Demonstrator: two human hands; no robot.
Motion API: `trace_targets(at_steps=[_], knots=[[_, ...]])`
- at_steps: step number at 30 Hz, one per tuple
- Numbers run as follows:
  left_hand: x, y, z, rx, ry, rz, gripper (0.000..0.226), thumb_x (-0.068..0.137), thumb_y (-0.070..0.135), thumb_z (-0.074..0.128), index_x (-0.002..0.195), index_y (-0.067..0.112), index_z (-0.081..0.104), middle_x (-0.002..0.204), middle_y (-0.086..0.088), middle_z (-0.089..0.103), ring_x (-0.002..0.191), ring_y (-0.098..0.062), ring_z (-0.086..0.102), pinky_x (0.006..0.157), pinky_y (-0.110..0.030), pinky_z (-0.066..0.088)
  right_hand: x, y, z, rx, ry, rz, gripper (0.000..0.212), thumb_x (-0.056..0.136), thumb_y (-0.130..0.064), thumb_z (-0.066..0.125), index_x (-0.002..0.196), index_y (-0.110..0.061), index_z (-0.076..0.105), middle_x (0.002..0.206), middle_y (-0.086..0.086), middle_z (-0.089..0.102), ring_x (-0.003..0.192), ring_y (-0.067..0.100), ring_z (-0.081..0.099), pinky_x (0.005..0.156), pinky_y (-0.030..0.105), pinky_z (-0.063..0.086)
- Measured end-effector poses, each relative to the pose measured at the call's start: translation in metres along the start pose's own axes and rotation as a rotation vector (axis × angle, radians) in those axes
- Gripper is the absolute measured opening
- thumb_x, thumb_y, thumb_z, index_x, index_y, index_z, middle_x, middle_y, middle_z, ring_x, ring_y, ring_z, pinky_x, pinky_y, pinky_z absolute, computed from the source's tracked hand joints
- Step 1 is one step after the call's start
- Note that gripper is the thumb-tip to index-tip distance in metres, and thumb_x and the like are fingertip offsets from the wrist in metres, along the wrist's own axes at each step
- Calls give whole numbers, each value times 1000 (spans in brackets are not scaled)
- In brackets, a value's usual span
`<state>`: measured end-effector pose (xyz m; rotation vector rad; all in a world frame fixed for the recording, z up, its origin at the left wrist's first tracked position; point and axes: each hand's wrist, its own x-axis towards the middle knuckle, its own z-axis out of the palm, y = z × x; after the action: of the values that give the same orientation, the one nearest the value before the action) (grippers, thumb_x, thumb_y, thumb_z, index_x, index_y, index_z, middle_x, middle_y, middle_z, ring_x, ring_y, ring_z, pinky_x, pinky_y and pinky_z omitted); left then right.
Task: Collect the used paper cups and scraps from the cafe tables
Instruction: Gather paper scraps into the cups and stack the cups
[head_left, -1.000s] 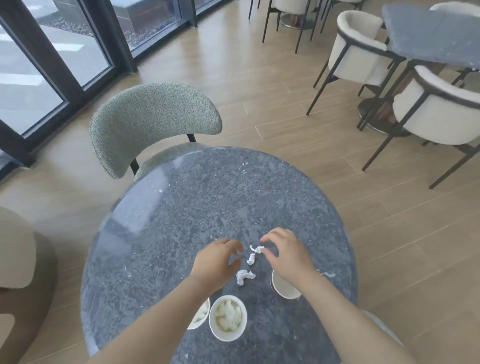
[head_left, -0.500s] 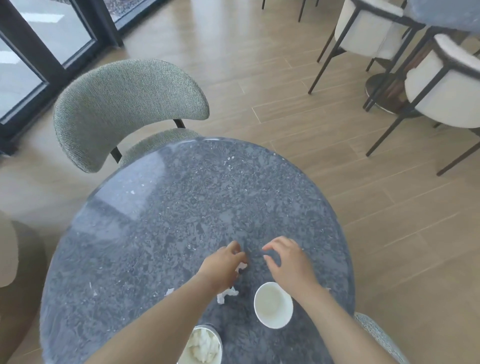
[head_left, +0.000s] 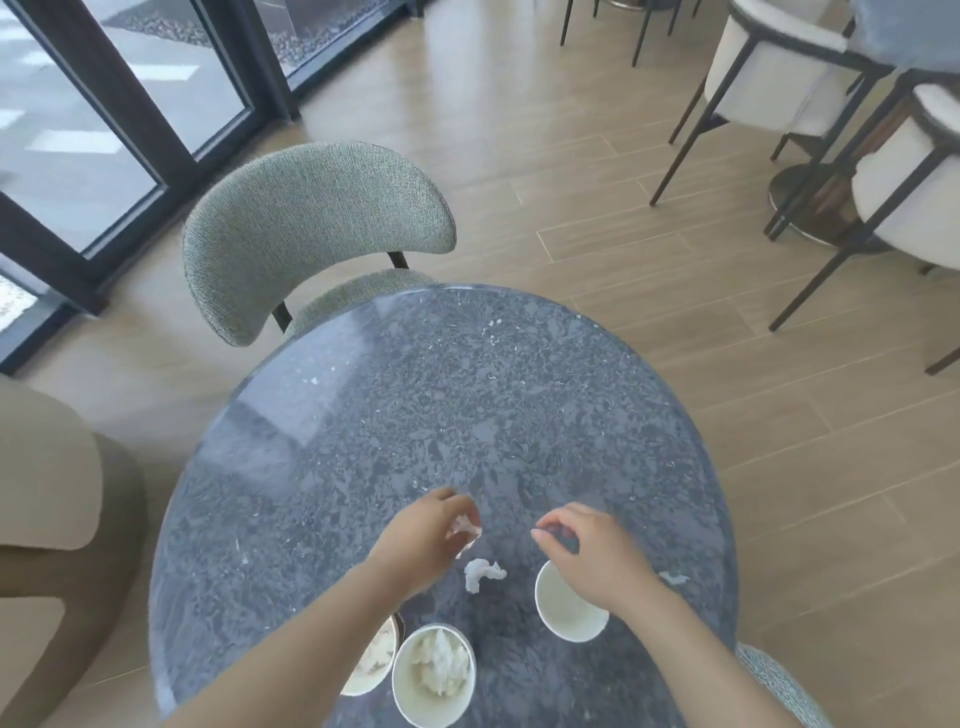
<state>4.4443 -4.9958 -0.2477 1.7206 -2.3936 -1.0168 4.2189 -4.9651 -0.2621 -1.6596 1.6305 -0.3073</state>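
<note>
My left hand pinches a white paper scrap just above the round grey stone table. A second crumpled scrap lies on the table between my hands. My right hand hovers over the table with curled fingers, thumb and forefinger tips close together; whether they pinch anything is not visible. An empty white paper cup stands right under that wrist. Near the front edge stands a cup stuffed with crumpled paper. Another filled cup is partly hidden by my left forearm.
A tiny scrap lies near the table's right edge. A grey-green chair is tucked in at the far side and a beige seat at the left. White chairs and another table stand at the back right; glass doors at the left.
My left hand has taken hold of a scrap and lifted it a little. The right hand's thumb and forefinger have come closer together. The view has tilted, showing the filled cups again.
</note>
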Motion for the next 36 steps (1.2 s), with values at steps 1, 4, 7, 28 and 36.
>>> trace_targets(at_steps=[1,4,7,28,36], knots=[[-7,-1,-4,-8,20,0,8,88,25,57,96,27,60,98,8,55,80,-11,59,70,-25,44,-6,-1,0,1,-33,15,19,84,-47,54,94,-33,63,99,-16,61,93,3,56,84,29,47],[-27,-2,-14,-9,71,2,10,87,26,58,96,29,60,97,10,54,77,-8,58,68,-24,45,-23,-1,-1,-50,-94,40,24,82,-50,54,100,-35,62,105,-18,58,98,4,54,83,25,43],[-46,-2,-22,-12,112,-8,11,86,26,60,95,31,60,97,10,55,76,-8,59,69,-28,49,-37,-3,-4,-123,-109,30,23,85,-34,54,107,-33,59,112,-14,57,104,10,52,84,25,41],[-150,-28,-2,62,171,-258,44,80,29,60,121,39,47,126,12,44,114,-12,47,81,-31,49,-72,-49,26,-71,90,56,21,82,-9,50,88,-20,67,88,-2,69,81,19,59,68,29,47],[-145,-28,5,148,60,-205,73,71,36,70,133,42,32,143,11,29,131,-16,31,96,-37,46,-81,-45,28,-13,133,85,19,82,-9,52,85,-21,67,83,-4,69,76,14,61,66,26,47]])
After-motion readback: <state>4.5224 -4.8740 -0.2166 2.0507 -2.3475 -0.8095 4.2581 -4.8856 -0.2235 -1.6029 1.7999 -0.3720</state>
